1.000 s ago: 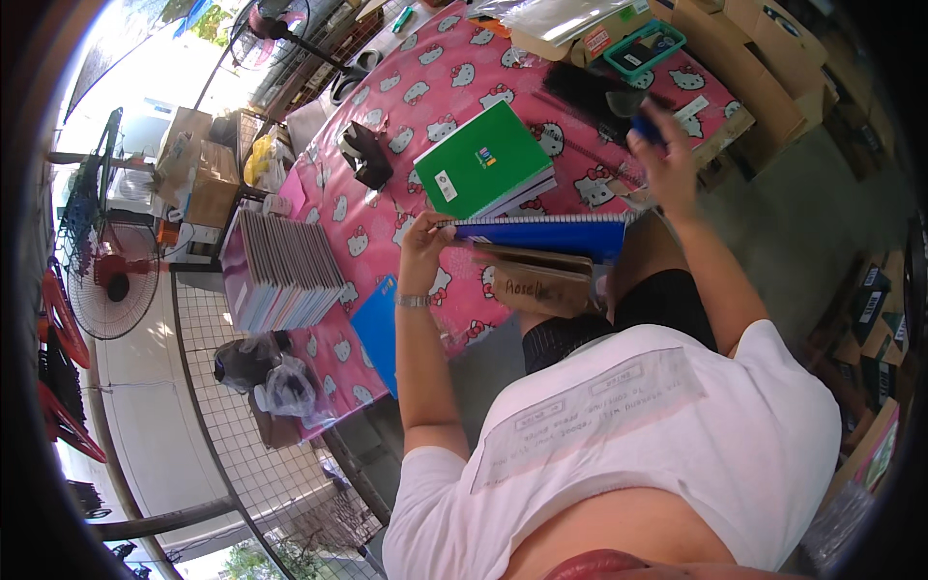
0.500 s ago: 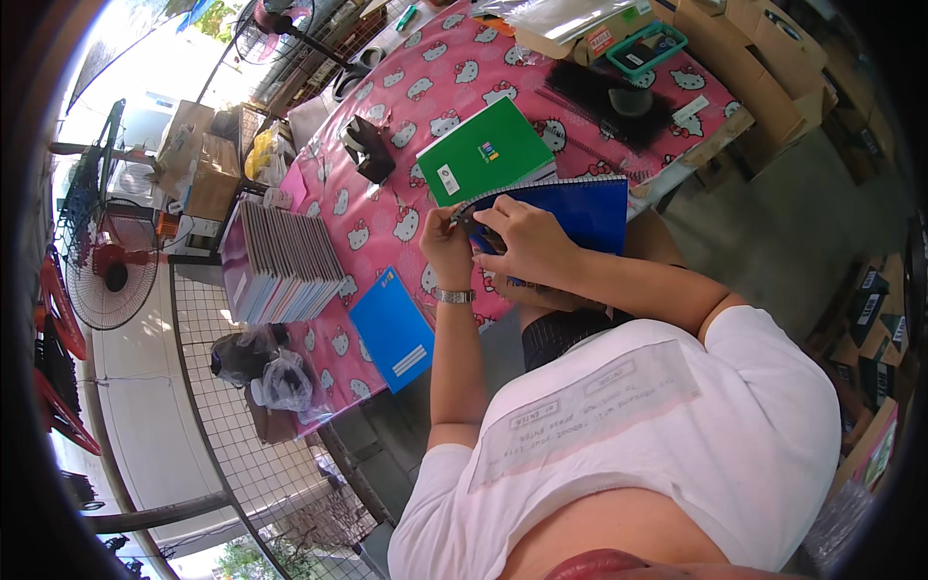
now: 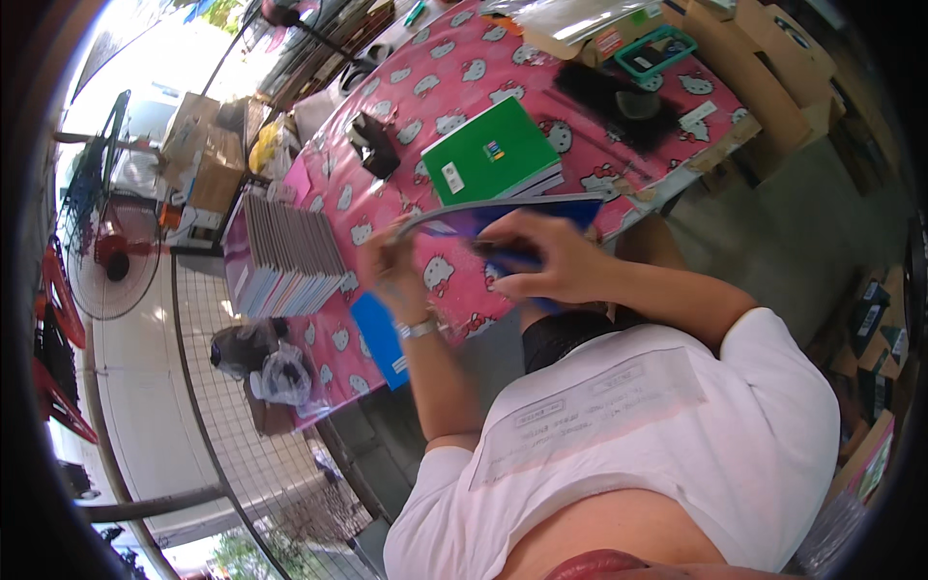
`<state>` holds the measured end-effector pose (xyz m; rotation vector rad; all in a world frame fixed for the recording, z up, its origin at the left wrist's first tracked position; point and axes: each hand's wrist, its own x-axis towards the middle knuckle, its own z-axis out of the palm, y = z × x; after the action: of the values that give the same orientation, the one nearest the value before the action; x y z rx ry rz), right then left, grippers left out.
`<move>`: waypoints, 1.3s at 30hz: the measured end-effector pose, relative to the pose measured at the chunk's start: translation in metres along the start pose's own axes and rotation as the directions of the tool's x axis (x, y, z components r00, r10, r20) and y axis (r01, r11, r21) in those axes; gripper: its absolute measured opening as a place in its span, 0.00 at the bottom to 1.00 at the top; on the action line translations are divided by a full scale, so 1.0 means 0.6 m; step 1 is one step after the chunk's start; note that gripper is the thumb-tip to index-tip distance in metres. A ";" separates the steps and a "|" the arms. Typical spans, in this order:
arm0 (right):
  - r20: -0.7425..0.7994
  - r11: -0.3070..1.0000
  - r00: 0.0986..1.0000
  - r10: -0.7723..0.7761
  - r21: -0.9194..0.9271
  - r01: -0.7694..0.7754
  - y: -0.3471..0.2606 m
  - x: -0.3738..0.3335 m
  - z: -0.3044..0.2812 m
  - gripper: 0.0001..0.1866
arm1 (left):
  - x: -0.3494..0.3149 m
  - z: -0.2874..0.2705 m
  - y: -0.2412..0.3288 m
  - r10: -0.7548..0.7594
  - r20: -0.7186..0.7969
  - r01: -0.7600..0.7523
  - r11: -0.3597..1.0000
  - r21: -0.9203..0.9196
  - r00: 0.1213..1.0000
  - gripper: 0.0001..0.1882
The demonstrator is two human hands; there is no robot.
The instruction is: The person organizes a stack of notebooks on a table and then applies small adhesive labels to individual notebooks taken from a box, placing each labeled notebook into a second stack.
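A dark blue spiral notebook [image 3: 582, 209] is held up, tilted, above the near edge of the table. My left hand [image 3: 392, 259], blurred by motion, is closed on its left end. My right hand [image 3: 556, 253] is in front of the notebook, its fingers curled round a small dark tool [image 3: 485, 249] whose kind is hard to make out. Just beyond lies a small pile of notebooks with a green cover [image 3: 493, 150] on top. Below my left wrist a lighter blue notebook [image 3: 379, 338] lies on the table, partly hidden by my forearm.
A long stack of notebooks [image 3: 285, 256] stands on the pink patterned tablecloth [image 3: 425, 87] at left. Farther back are a black tape dispenser [image 3: 372, 145], a dark bristly heap [image 3: 619, 104] and a teal tray [image 3: 655, 52]. Cardboard boxes [image 3: 764, 77] stand at right, a fan [image 3: 114, 256] at left.
My left hand has moved left and down with the notebook's end, and the notebook has tilted. My right hand has drawn slightly right and nearer, away from the spiral's end.
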<state>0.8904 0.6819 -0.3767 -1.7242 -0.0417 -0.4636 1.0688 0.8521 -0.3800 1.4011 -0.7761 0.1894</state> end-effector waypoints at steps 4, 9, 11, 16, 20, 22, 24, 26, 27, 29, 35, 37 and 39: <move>-0.295 0.907 0.938 -0.182 -0.418 0.045 -0.003 -0.026 -0.111 0.27 | 0.036 -0.112 0.164 0.373 0.093 -0.384 0.891 0.244 0.923 0.08; -0.207 0.758 0.964 0.166 -0.599 -0.259 0.210 -0.043 -0.185 0.21 | 0.076 -0.174 0.214 0.199 0.195 -0.278 0.664 0.694 0.960 0.09; -0.150 0.660 0.971 0.184 -0.713 -0.235 0.274 -0.054 -0.178 0.21 | 0.111 -0.197 0.147 -0.041 0.173 -0.117 0.581 0.805 0.984 0.10; -0.186 0.626 0.982 0.028 -0.763 -0.162 0.314 0.005 -0.171 0.20 | 0.096 -0.311 -0.139 -0.272 0.242 -0.045 0.575 0.817 0.931 0.20; -0.404 0.474 0.909 0.097 -0.785 -0.400 0.348 0.038 -0.252 0.17 | 0.031 -0.176 -0.229 -0.337 0.277 0.023 0.670 0.742 0.900 0.20; -0.436 0.421 0.885 0.164 -0.780 -0.462 0.373 0.032 -0.281 0.16 | 0.041 -0.106 -0.216 -0.411 0.256 0.060 0.616 0.785 0.875 0.18; -0.394 0.380 0.893 0.215 -0.809 -0.449 0.375 0.046 -0.263 0.17 | 0.051 -0.091 -0.219 -0.427 0.191 0.092 0.560 0.823 0.884 0.13; -0.374 0.366 0.898 0.233 -0.821 -0.437 0.378 0.056 -0.253 0.16 | 0.033 -0.052 -0.226 -0.265 0.343 -0.092 0.656 0.749 0.901 0.12; -0.374 0.387 0.890 0.261 -0.804 -0.451 0.381 0.056 -0.257 0.16 | 0.021 -0.031 -0.228 -0.181 0.415 -0.184 0.693 0.697 0.891 0.12; -0.364 0.427 0.877 0.313 -0.770 -0.473 0.389 0.064 -0.268 0.15 | 0.011 -0.015 -0.225 -0.277 0.401 -0.176 0.588 0.790 0.873 0.14; -0.441 0.610 0.897 -0.022 -0.717 -0.337 0.390 0.045 -0.298 0.16 | -0.102 -0.178 -0.232 -0.460 -0.517 0.482 -0.202 0.852 0.722 0.29; -0.456 0.668 0.889 -0.032 -0.672 -0.320 0.371 0.045 -0.293 0.16 | -0.163 -0.230 -0.207 -0.483 -0.708 0.629 -0.348 0.696 0.515 0.32; -0.454 0.687 0.885 -0.099 -0.675 -0.269 0.361 0.042 -0.303 0.17 | -0.207 -0.250 -0.187 -0.450 -0.791 0.702 -0.394 0.593 0.415 0.35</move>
<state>0.9233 0.4575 -0.5471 -2.3307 0.6623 -0.8948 1.0947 1.0079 -0.5395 2.9271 0.8148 -0.1129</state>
